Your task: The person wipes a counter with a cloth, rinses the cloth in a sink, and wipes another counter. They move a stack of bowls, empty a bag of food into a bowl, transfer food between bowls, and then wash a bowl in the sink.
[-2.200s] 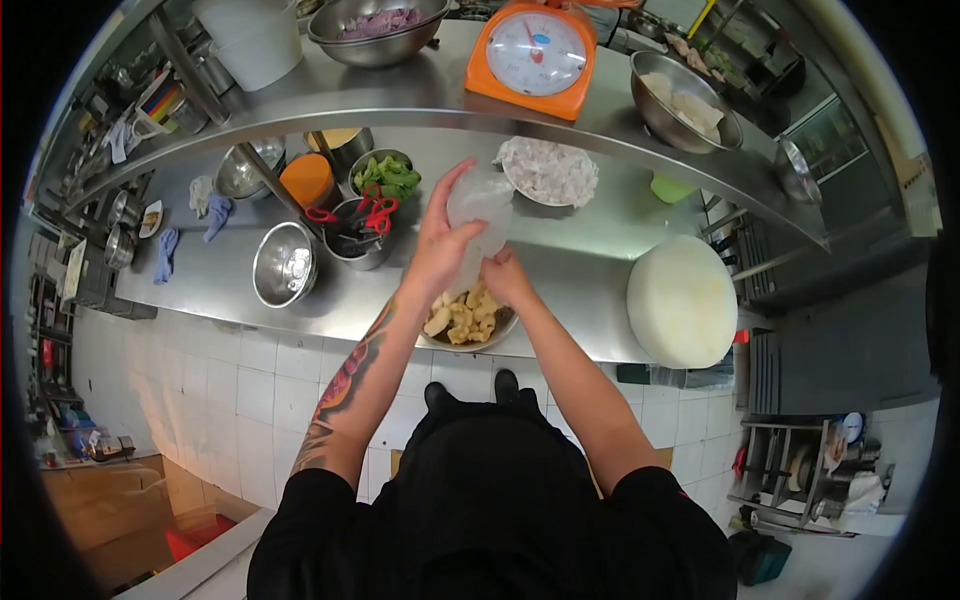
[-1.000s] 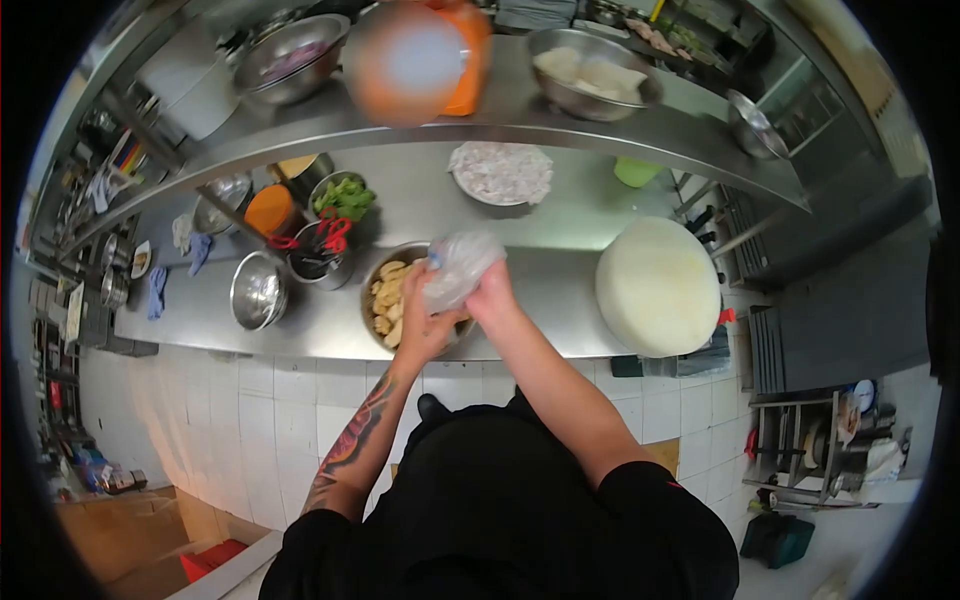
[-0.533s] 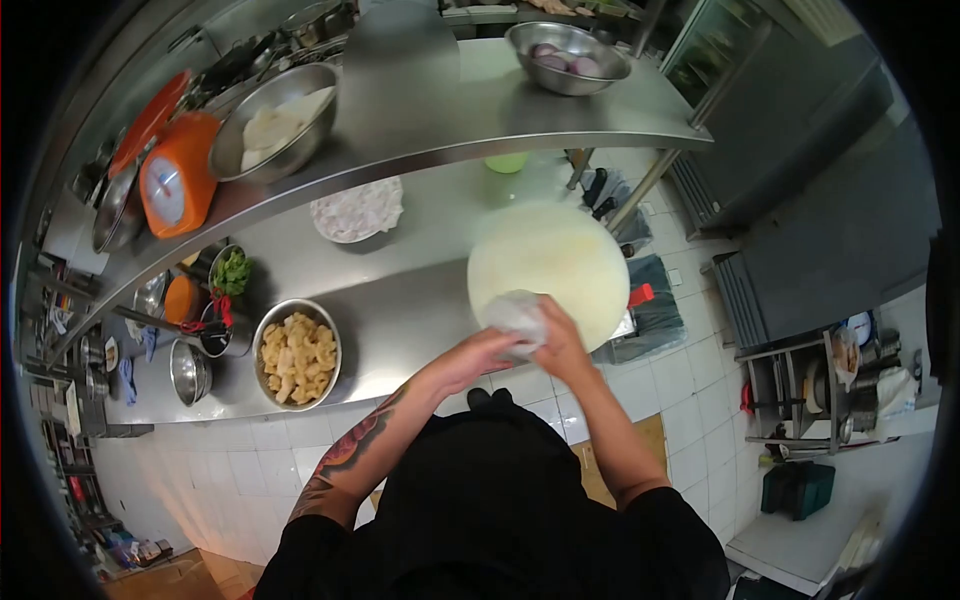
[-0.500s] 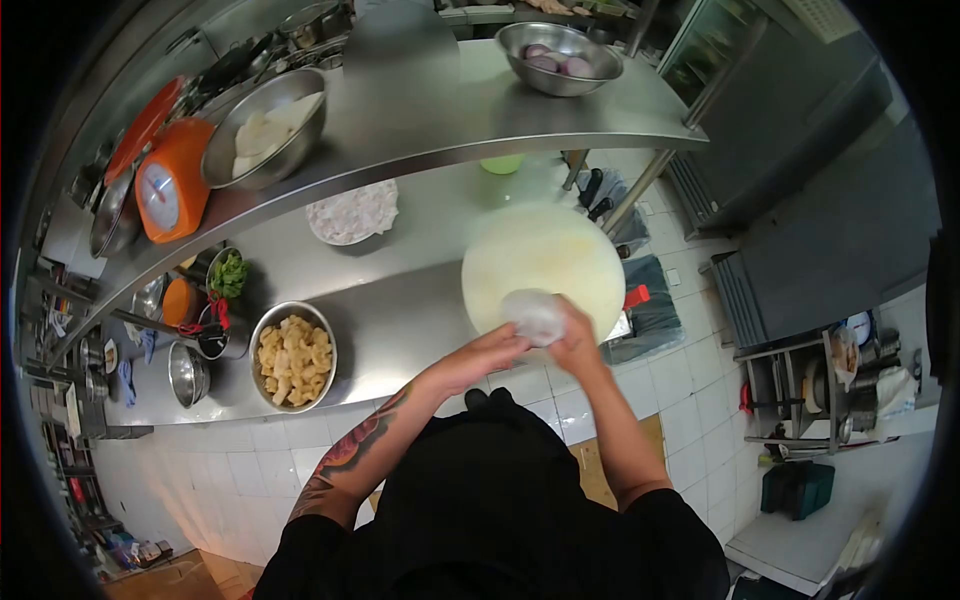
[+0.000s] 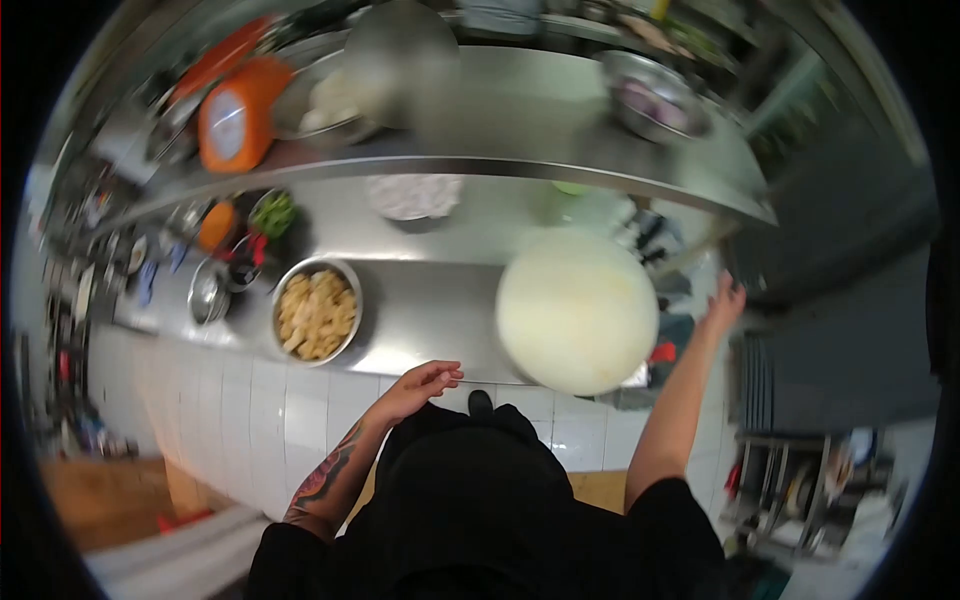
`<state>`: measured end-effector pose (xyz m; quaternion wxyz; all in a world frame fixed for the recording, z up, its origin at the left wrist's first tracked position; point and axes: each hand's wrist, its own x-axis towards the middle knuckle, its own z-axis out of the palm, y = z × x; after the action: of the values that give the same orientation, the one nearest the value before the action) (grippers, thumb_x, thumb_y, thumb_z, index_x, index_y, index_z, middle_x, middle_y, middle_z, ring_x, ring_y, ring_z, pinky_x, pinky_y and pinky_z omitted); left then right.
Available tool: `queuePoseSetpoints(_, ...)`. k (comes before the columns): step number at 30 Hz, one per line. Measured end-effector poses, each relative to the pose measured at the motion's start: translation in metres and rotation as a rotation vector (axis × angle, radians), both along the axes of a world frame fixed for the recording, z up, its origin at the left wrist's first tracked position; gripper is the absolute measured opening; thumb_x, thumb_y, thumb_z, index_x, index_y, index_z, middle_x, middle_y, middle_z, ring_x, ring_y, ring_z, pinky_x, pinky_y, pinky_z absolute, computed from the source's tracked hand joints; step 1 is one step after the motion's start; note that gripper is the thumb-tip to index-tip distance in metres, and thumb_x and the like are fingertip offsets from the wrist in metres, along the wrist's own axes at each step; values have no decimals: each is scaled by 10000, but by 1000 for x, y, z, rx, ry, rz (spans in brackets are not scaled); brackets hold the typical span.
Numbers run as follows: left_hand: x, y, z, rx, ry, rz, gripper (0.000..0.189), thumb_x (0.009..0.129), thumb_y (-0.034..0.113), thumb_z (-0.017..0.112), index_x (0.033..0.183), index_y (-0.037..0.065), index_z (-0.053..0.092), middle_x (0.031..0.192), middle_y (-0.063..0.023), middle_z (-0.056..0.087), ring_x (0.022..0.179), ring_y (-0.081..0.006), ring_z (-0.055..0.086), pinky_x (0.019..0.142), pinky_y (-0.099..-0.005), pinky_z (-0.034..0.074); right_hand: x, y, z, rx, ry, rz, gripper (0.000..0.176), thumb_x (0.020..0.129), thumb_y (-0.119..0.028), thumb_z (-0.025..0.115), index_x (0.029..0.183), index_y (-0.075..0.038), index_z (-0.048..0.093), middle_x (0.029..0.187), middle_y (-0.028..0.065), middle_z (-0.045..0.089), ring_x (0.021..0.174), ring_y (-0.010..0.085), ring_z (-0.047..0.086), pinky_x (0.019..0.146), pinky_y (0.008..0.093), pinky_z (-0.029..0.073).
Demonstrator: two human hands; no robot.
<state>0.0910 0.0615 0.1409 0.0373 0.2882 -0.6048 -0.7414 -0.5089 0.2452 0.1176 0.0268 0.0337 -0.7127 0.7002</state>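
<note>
My left hand (image 5: 418,388) hovers before the front edge of the steel counter, fingers stretched out and nothing in them. Out to the right, past the board, my right hand (image 5: 722,305) reaches with its fingers apart; it is a little blurred and I see nothing in it. Between the two hands lies a thick round cutting board (image 5: 577,310) with a pale yellowish, bare top. To the left stands a steel bowl (image 5: 357,292) full of golden-brown chunks (image 5: 318,316).
A raised steel shelf (image 5: 520,105) spans the back, bearing an orange scale (image 5: 240,125) and bowls. Beneath it sit a bowl of whitish food (image 5: 415,195) and a green container (image 5: 570,188). Knives (image 5: 652,238) stand behind the board. A dark cabinet (image 5: 830,180) rises at right.
The whitish translucent thing both hands held over the board is out of sight. My hands have parted: the left moved left and down, the right swung far right. The view has shifted.
</note>
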Motion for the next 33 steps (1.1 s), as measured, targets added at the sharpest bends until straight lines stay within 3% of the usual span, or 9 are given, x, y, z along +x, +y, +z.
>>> queuePoseSetpoints(2,50,3,-26,153,-123,251,424,1028,296,474,1397,88,462,1292,-83,591,1168,-172,560,968,-333,443,83,-14,40,-313,61,82,537,965,-245,602,1408,-25,394,1227,127,596,969,210,628,865,351,505)
queuePoseSetpoints(6,141,1,-78,262,-180,830,495,986,368,546,1373,68,472,1271,-105,601,1142,-215,591,957,-378,465,170,-42,25,-332,29,294,357,987,-248,568,1236,7,558,815,58,630,704,120,600,659,263,520)
queuePoseSetpoints(8,165,-10,-83,350,-132,1101,604,974,373,551,1452,78,330,1294,-116,573,1153,-249,580,956,-432,463,258,-82,36,-194,15,526,324,988,-229,551,1206,8,584,737,28,609,650,99,569,603,257,499)
queuePoseSetpoints(10,180,-27,-87,351,-13,1336,679,978,366,546,1497,79,216,1336,-136,526,1164,-260,572,946,-445,471,347,-120,31,-53,-96,985,312,982,-200,534,1214,4,581,743,23,600,665,107,578,634,269,503)
queuePoseSetpoints(13,189,-51,-76,202,107,1367,723,980,369,547,1517,85,155,1358,-152,494,1157,-266,577,943,-443,477,464,-170,-13,120,-589,1576,530,966,-196,579,1404,-3,350,1124,173,651,945,231,673,799,341,561)
queuePoseSetpoints(18,237,-57,-109,193,90,1114,685,972,308,583,1525,127,224,1350,-115,522,1071,-209,614,859,-361,501,598,-264,-55,110,-1170,1443,500,955,-172,547,1372,30,360,1310,249,511,1116,360,598,914,512,535)
queuePoseSetpoints(20,275,-34,-111,-6,2,873,616,968,335,591,1488,118,341,1337,-95,538,1073,-188,612,852,-341,495,622,-284,-78,110,-1136,1380,503,920,-118,529,1365,45,358,1313,254,503,1131,380,585,918,537,526)
queuePoseSetpoints(28,535,140,-234,68,-449,1124,439,951,265,599,1327,47,539,1078,-68,653,902,-142,620,729,-295,493,681,-266,-99,63,-903,1135,598,794,31,490,1380,11,371,1277,225,528,1111,384,598,857,529,552)
queuePoseSetpoints(33,630,188,-204,295,-498,1401,383,929,181,611,1251,-23,573,989,-71,671,839,-134,616,741,-267,498,768,-230,-55,158,-848,1270,527,800,30,510,1322,27,439,1212,199,585,1071,343,630,830,494,569)
